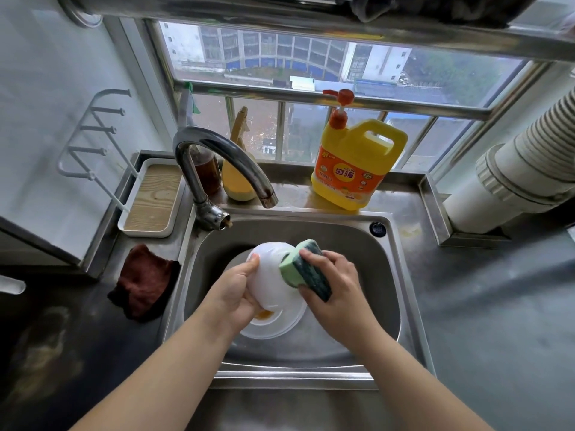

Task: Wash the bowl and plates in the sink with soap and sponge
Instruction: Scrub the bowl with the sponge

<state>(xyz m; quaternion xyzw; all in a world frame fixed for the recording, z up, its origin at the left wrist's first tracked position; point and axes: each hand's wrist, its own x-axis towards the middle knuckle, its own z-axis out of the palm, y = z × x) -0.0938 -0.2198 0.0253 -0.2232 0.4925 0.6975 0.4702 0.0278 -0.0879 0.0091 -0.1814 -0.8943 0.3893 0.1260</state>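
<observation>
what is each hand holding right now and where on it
The left hand grips the white bowl by its rim; the right hand grips the green sponge across its dark scouring side.

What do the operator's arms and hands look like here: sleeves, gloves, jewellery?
Two bare forearms come in from the bottom edge over the sink. No sleeves show anywhere along them, so any clothing ends out of frame. The left hand and right hand wear no gloves. No watch, bracelet or ring shows on the sides facing the camera. Nails look short and unpainted where they show.
</observation>
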